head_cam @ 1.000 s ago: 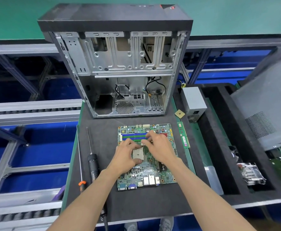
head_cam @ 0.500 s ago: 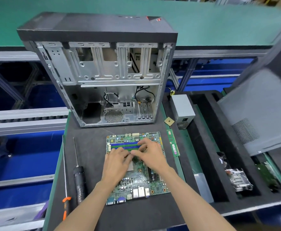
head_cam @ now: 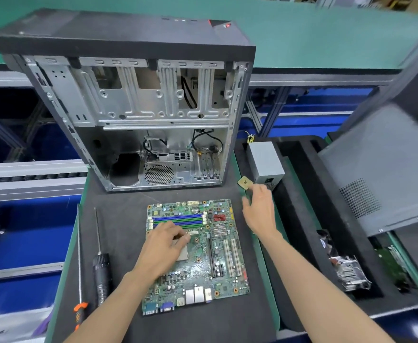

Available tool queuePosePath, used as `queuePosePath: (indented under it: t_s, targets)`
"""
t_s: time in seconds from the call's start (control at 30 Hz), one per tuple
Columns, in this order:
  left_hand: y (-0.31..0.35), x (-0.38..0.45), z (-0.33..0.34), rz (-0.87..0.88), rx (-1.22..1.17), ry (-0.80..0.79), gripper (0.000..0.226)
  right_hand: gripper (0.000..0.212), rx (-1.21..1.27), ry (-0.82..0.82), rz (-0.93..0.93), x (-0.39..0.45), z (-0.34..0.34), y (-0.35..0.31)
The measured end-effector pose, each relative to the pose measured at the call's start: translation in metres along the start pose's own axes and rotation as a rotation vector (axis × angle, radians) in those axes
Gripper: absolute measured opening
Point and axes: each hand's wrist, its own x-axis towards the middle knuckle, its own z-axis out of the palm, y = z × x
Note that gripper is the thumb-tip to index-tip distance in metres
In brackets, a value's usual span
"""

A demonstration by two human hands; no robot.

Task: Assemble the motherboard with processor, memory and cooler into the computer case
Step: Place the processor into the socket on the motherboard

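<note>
Motherboard (head_cam: 198,253) lies flat on the dark counter (head_cam: 118,219), just in front of the open computer case (head_cam: 133,107). I see the left hand (head_cam: 166,246) resting on the board over the socket, grip loose, holding nothing. Right hand (head_cam: 260,209) hovers near the processor (head_cam: 244,182) beside the case, fingers apart, not touching. Two screwdrivers (head_cam: 100,258) lie left of the board.

A green-topped bench (head_cam: 302,28) stands behind, above what may be blue bins (head_cam: 29,233).

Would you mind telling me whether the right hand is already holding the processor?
No, the right hand reaches with spread fingers toward the processor, which lies beside the power supply, just beyond the fingertips.
</note>
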Motion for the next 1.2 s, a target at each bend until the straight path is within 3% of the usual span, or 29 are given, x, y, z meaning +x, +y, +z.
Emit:
queuePosePath:
  t_s: [0.37,0.7,0.77,0.87,1.07,1.2]
  targets:
    - [0.0,-0.001,-0.004,-0.014,-0.088,-0.031,0.017,0.041,-0.501,-0.171,-0.095,0.048,0.006,-0.007]
    - [0.0,-0.003,-0.009,-0.028,-0.073,-0.068,0.017,0.041,-0.77,-0.118,-0.135,0.049,0.009,-0.022]
    - [0.002,-0.004,-0.009,-0.029,-0.063,-0.058,0.017,0.039,-0.64,-0.055,-0.111,0.039,0.001,-0.025]
    - [0.004,-0.006,-0.01,-0.034,-0.063,-0.038,0.016,0.038,-0.066,-0.039,0.0,0.007,-0.017,-0.032]
    - [0.008,-0.008,-0.015,-0.007,0.036,0.027,0.023,0.036,0.939,-0.502,0.341,-0.098,-0.025,-0.054]
    - [0.013,-0.011,-0.021,0.007,0.145,0.095,0.025,0.047,1.309,-0.649,0.547,-0.121,-0.01,-0.063]
